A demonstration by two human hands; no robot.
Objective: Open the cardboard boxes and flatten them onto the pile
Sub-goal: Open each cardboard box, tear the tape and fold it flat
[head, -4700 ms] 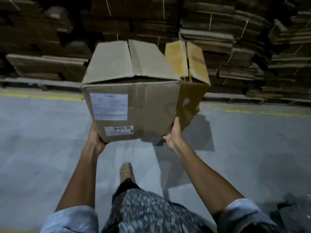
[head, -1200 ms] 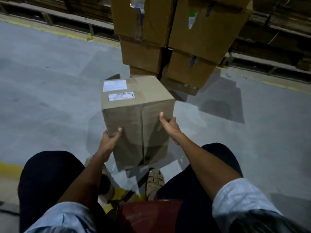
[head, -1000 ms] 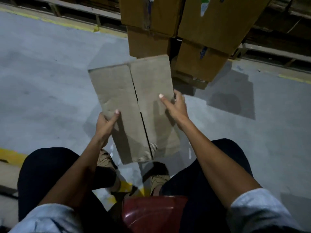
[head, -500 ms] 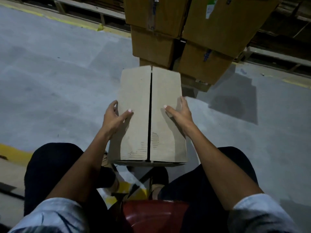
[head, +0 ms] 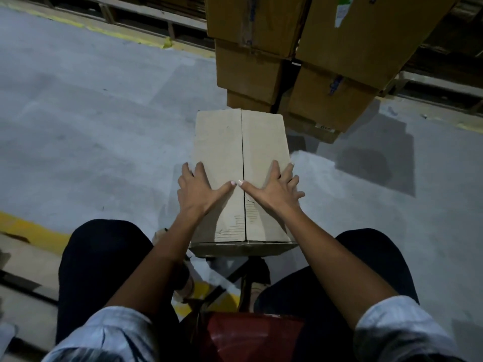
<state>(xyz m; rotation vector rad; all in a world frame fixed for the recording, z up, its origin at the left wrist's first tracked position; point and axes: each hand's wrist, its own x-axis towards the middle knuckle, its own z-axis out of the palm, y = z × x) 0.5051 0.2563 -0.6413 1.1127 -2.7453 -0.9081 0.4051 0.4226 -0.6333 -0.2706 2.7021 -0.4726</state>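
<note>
a person sits on a red stool point(head: 251, 335) with knees apart in dark trousers, forearms reaching forward out of light rolled-up sleeves. between the knees, a little out in front, a cardboard box point(head: 241, 152) stands on the grey concrete floor point(head: 91, 126) with its two closed flaps facing up and a straight seam point(head: 243, 158) running down the middle, away from the person. the paper surface near the close end of the seam is torn and shows the ridged layer beneath.

the left hand point(head: 200, 190) lies flat on the left flap, fingers spread wide and straight, the outer fingers reaching over the box's left edge. the right hand point(head: 274, 190) lies flat on the right flap in the same way, fingers fanned out, the outer ones over the right edge. the two thumbs point toward each other and their tips almost meet at the seam. neither hand grips anything; both rest on the top of the box with open palms.

just beyond the box stands a stack of larger brown boxes point(head: 300, 61), piled several high, some with tape and small labels. a yellow line point(head: 28, 228) is painted on the floor at the left near the person's knee, and another runs along the far edge of the floor. a sandalled foot point(head: 183, 286) shows under the left forearm.
</note>
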